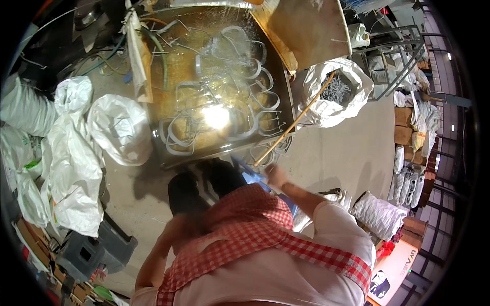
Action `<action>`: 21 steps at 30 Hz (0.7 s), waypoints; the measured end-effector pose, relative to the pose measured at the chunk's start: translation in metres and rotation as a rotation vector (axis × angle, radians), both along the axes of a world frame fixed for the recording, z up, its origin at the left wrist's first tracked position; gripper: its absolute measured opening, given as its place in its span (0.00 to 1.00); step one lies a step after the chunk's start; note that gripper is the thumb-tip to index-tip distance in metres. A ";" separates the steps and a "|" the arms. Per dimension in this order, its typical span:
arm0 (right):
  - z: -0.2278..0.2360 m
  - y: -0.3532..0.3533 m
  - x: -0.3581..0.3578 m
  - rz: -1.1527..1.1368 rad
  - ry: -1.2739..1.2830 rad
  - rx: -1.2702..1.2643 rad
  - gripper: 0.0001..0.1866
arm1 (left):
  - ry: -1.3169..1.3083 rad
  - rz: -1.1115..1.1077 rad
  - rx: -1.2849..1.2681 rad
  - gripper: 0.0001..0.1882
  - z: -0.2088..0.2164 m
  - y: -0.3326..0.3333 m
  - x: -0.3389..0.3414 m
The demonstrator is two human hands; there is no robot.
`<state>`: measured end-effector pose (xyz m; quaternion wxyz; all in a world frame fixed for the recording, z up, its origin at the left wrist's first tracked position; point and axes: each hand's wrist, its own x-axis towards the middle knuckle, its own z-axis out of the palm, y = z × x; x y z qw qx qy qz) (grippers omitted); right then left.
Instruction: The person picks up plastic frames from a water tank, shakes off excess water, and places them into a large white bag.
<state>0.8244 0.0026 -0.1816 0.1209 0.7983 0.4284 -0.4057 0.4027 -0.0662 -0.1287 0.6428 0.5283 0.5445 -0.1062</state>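
My right hand (277,176) is out to the right of my body, its fingers looking curled, somewhat smeared by motion. Whatever it may grip is hidden. Blue objects (251,177) lie just left of and below that hand. Close by is the lower end of a long wooden stick (301,116), whose upper end rests in a white sack (315,113) of grey pieces. My left hand (188,228) is low against the red checked apron (250,214), too blurred to show its fingers. In front stands a metal tank (232,148) of yellowish water, with several pale curved strips (265,102) in it.
An open white sack (120,130) and other white bags (76,173) stand at the left, above a grey plastic step stool (99,247). A large tilted panel (309,33) rises behind the tank's right side. Stacked boxes (403,125) and a metal rack (398,61) are at the right.
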 end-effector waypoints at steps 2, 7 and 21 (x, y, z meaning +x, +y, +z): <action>-0.045 0.034 0.053 0.016 -0.291 0.410 0.11 | 0.095 0.108 0.341 0.21 -0.055 0.015 0.014; -0.098 0.125 0.144 -0.054 -0.585 0.478 0.28 | -0.169 0.419 0.601 0.17 -0.145 0.121 0.068; -0.213 0.144 0.262 0.023 -0.756 0.859 0.23 | -0.041 -0.239 0.834 0.17 -0.312 0.101 0.202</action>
